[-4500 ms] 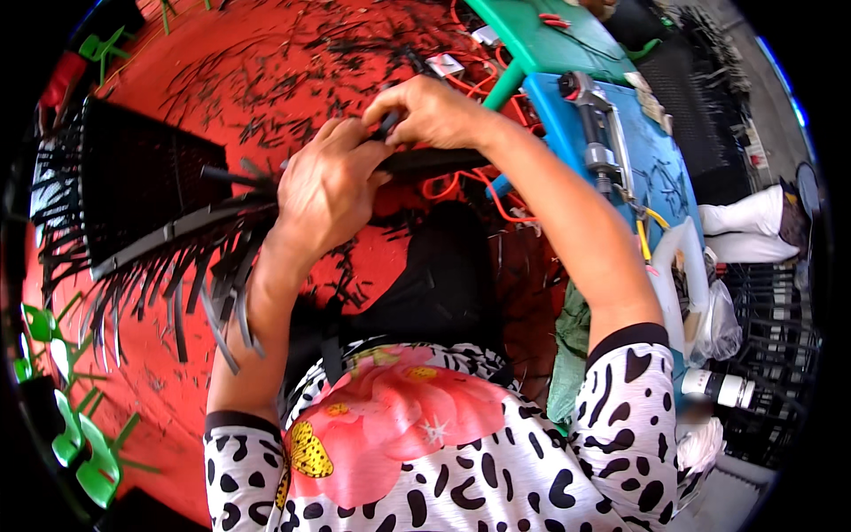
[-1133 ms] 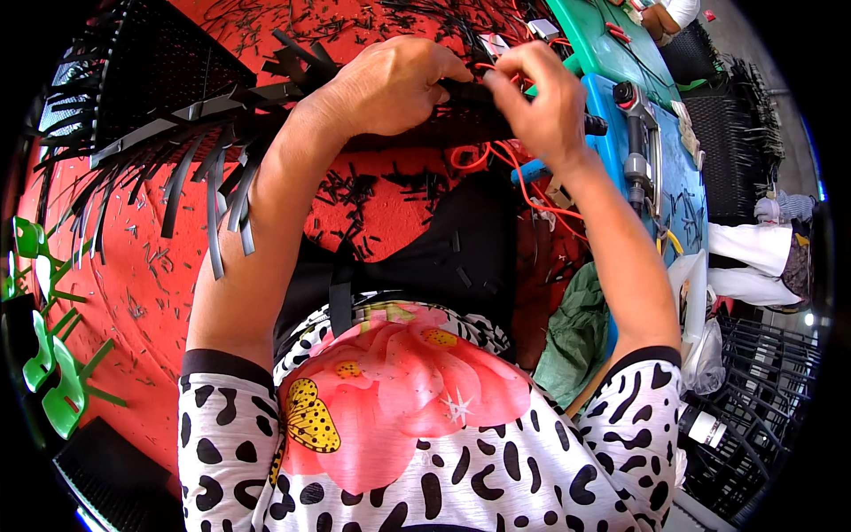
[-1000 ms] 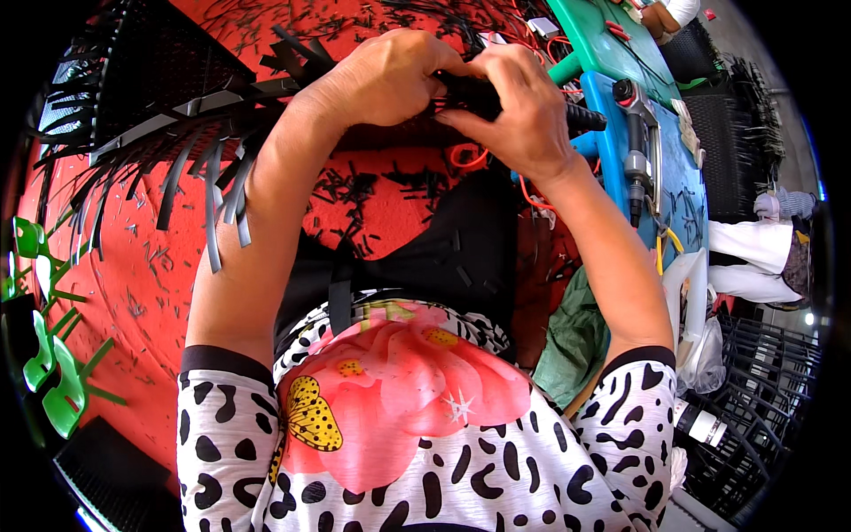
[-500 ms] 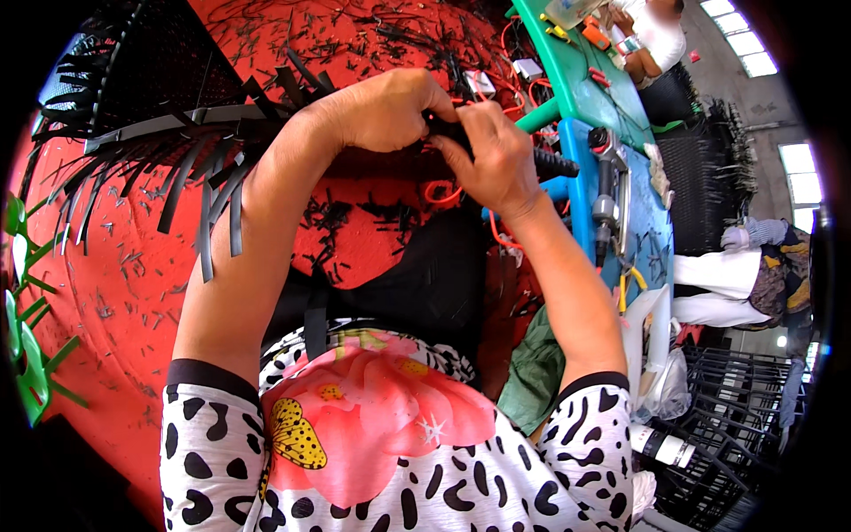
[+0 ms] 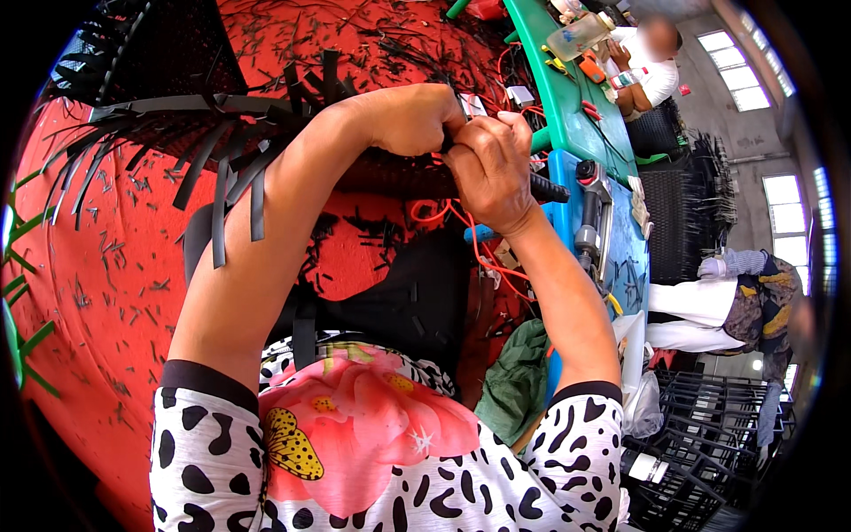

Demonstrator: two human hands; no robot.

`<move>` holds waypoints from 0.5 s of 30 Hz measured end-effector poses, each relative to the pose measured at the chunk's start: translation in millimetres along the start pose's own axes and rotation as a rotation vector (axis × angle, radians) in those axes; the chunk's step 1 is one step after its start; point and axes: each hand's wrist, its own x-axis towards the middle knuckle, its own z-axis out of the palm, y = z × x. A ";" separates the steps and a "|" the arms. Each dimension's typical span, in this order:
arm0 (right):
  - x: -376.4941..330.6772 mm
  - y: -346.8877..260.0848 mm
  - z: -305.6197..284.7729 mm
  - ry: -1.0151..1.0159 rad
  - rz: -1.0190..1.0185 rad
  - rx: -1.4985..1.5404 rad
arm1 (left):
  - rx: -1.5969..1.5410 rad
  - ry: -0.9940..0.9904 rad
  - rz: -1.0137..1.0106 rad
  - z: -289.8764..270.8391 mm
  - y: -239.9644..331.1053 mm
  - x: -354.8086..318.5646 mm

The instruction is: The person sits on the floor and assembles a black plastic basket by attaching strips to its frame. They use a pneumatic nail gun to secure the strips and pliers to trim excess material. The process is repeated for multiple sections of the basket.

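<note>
My left hand (image 5: pixel 409 121) is closed, its wrist bent and its fingers curled toward my right hand. Pressed up against it, my right hand (image 5: pixel 493 168) is closed too, with fingers bent. A small dark bit shows where they meet, but the fingers hide most of it. Under and behind both hands runs a black woven piece (image 5: pixel 399 175); its dark end sticks out to the right past my right hand. On the left, many loose flat black strips (image 5: pixel 206 160) hang from its edge, some in front of my left forearm.
Black offcuts litter the red floor (image 5: pixel 115 293). At right stand a blue table (image 5: pixel 631 266) with a power tool (image 5: pixel 592 213) and a green table (image 5: pixel 567 115) with a bottle (image 5: pixel 581 35). Orange cord (image 5: pixel 496 262) lies beside my right forearm. Two people are beyond the tables.
My right hand has closed up against my left; its thumb and finger were spread apart before. Both hands sit slightly lower in the picture, and the whole view has shifted a little.
</note>
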 end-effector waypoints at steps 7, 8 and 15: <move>27.8 -19.3 -23.7 0.135 0.092 0.214 | 0.008 -0.012 0.052 -2.1 7.9 -8.6; 43.7 -19.5 -40.6 0.125 0.097 0.351 | -0.002 -0.002 0.034 -1.6 7.0 -9.3; 9.7 -29.1 -36.2 0.047 0.365 0.248 | -0.064 0.006 0.123 9.3 -2.9 -3.9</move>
